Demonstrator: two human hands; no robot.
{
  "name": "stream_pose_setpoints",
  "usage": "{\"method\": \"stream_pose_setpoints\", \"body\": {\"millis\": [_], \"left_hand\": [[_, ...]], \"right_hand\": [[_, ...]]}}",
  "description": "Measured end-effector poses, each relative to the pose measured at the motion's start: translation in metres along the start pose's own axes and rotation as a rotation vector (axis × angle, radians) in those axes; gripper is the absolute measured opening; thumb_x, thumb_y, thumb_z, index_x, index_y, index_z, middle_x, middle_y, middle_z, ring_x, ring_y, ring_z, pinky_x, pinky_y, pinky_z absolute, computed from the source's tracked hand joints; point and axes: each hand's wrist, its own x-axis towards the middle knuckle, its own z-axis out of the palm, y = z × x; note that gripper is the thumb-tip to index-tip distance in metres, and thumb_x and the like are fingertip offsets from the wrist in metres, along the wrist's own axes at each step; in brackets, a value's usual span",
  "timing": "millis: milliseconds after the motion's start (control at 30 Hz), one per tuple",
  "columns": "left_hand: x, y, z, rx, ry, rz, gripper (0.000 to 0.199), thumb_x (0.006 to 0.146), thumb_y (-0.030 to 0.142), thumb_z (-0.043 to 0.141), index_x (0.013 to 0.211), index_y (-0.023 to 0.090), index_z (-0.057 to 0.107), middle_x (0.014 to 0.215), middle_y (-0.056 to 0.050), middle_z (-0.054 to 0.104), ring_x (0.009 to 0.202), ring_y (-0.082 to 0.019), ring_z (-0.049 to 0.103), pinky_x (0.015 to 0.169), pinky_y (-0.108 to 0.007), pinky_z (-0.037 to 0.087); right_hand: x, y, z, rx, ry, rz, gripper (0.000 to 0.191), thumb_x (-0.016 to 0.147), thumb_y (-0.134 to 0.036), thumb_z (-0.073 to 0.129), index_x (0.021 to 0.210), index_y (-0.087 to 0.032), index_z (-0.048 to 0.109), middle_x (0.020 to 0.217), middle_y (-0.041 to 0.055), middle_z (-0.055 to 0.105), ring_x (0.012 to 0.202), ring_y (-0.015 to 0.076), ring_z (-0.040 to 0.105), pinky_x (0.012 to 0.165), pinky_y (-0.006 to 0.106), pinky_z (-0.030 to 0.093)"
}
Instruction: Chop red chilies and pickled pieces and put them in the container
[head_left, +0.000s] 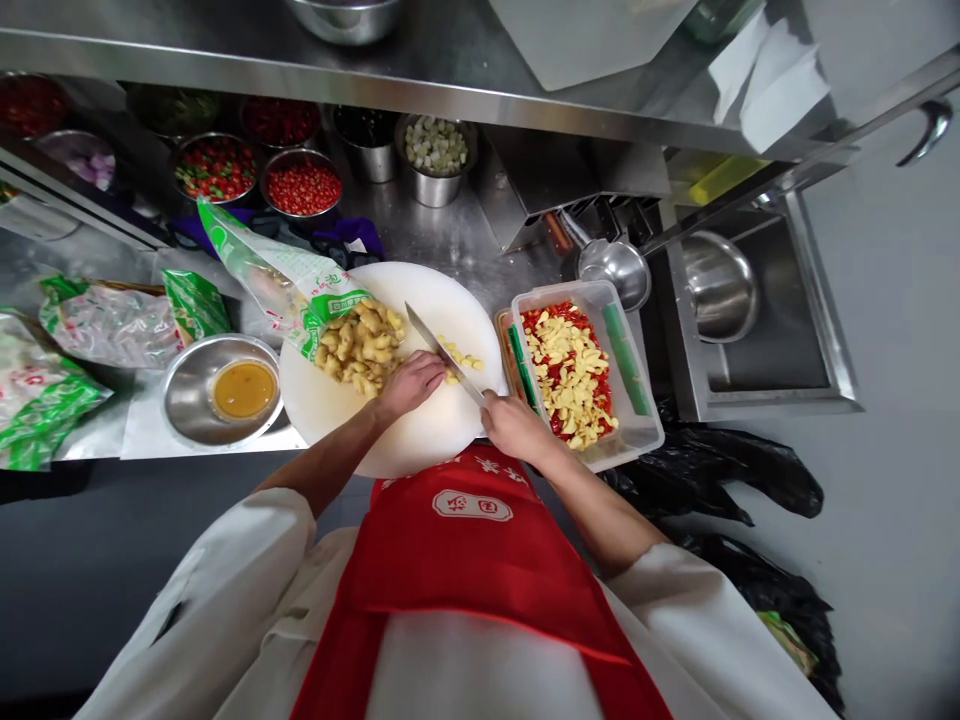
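My right hand grips the handle of a kitchen knife, its blade slanting across a round white cutting board. Close against the blade, my left hand has its fingers bent down on a piece of ginger, mostly hidden beneath them. Pale yellow ginger slices lie on the blade's right side. Left of the knife is a heap of knobbly ginger, at the mouth of a green and white plastic bag. To the right, a clear plastic tub holds sliced ginger over red chillies.
A steel bowl of brown liquid stands left of the board, near packed bags. Behind are containers of chopped chillies and chopped pale vegetables under a steel shelf. A ladle and sink are right.
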Motion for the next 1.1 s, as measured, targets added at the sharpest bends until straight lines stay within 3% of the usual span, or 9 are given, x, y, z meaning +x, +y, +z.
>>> {"method": "stream_pose_setpoints", "body": {"millis": [233,600,767,933,1100], "left_hand": [[-0.002,0.0,0.002,-0.004,-0.051,-0.021,0.023,0.099,0.027,0.046,0.101,0.019,0.068,0.104,-0.008,0.067,0.104,-0.021,0.058,0.095,-0.04,0.048],[0.001,0.001,0.0,0.006,-0.04,-0.013,0.021,0.098,0.028,0.048,0.1,0.02,0.067,0.103,-0.007,0.066,0.102,-0.021,0.057,0.093,-0.039,0.05],[0.001,0.001,0.0,0.033,-0.008,-0.014,0.021,0.097,0.028,0.049,0.1,0.019,0.067,0.106,-0.009,0.065,0.104,-0.022,0.057,0.094,-0.04,0.05],[0.001,-0.001,0.001,0.021,0.018,-0.067,0.02,0.097,0.028,0.049,0.1,0.019,0.067,0.107,-0.009,0.065,0.107,-0.022,0.056,0.096,-0.042,0.049],[0.001,-0.003,0.002,0.012,0.007,-0.054,0.02,0.097,0.028,0.049,0.1,0.018,0.067,0.105,-0.009,0.065,0.104,-0.022,0.057,0.095,-0.042,0.049]], "right_hand": [[-0.037,0.008,-0.007,0.011,-0.042,0.011,0.028,0.102,-0.026,0.034,0.107,-0.013,0.057,0.096,0.0164,0.073,0.091,0.0255,0.069,0.074,0.029,0.038],[0.013,0.002,0.015,0.039,0.001,0.016,0.025,0.1,-0.021,0.036,0.112,-0.011,0.055,0.102,0.0183,0.072,0.096,0.0258,0.069,0.078,0.029,0.042],[0.017,0.009,0.02,0.074,0.038,-0.008,0.027,0.101,-0.025,0.035,0.113,-0.012,0.055,0.106,0.0173,0.072,0.1,0.0237,0.068,0.083,0.028,0.041],[0.005,0.01,0.022,0.085,0.026,0.011,0.026,0.102,-0.026,0.036,0.114,-0.012,0.055,0.106,0.0166,0.072,0.099,0.0223,0.067,0.082,0.027,0.04],[-0.024,0.011,0.012,0.046,0.057,0.02,0.025,0.102,-0.026,0.035,0.107,-0.014,0.057,0.099,0.0146,0.072,0.093,0.0231,0.068,0.076,0.027,0.039]]}}
